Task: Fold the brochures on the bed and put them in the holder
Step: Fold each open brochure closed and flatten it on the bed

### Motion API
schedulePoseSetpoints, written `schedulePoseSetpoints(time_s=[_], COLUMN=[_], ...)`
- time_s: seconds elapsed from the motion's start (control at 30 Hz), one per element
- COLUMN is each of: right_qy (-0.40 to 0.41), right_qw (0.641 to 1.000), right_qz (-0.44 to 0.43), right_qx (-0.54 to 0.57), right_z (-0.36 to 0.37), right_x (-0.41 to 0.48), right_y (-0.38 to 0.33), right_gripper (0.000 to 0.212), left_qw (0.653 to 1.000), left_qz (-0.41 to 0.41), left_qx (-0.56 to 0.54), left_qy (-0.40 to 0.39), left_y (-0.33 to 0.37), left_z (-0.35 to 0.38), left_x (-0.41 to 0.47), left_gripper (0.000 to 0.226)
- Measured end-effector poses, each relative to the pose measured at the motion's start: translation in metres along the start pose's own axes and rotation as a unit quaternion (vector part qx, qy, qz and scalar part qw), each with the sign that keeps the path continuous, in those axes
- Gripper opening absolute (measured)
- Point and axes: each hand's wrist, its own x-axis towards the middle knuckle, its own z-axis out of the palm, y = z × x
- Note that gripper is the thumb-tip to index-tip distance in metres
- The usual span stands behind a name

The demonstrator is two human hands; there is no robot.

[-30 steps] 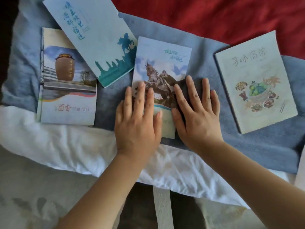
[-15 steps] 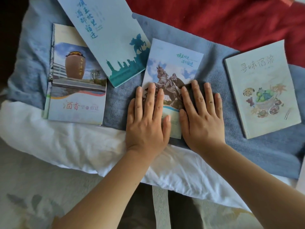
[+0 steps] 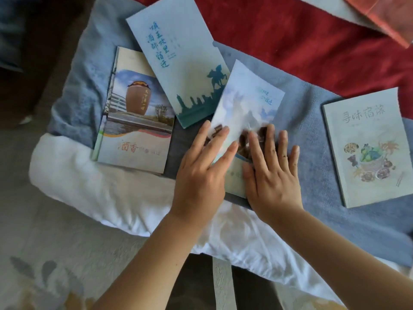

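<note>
Currently the left hand (image 3: 199, 173) and right hand (image 3: 271, 173) are pressing flat on the horse-statue brochure (image 3: 248, 101), which is lying mid blue towel (image 3: 308, 121). Their fingers are straight and slightly spread. Paper is appearing thin, light and crease-prone; gripping a free edge is looking advisable.

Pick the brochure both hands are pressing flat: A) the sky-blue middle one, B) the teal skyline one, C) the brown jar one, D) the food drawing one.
A: the left hand and right hand both rest with straight fingers on the sky-blue middle brochure.
</note>
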Motion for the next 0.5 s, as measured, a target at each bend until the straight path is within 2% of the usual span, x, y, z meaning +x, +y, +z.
schedulePoseSetpoints(time_s=[0.13, 0.4, 0.5], right_qy=[-0.014, -0.013, -0.016], right_qw=[0.999, 0.989, 0.990], right_qz=[-0.045, -0.147, -0.143], right_qx=[0.007, -0.034, -0.014], right_z=[0.002, 0.012, 0.011], right_x=[0.015, 0.061, 0.083], right_y=[-0.044, -0.135, -0.151], right_gripper=[0.062, 0.061, 0.062], left_qw=[0.999, 0.994, 0.993], left_qz=[-0.002, -0.057, -0.065], left_qx=[0.020, 0.090, 0.093], left_qy=[0.036, 0.013, 0.017], left_y=[-0.033, -0.125, -0.149], left_z=[-0.033, -0.097, -0.105], left_x=[-0.004, -0.019, -0.018], left_gripper=[0.034, 0.045, 0.045])
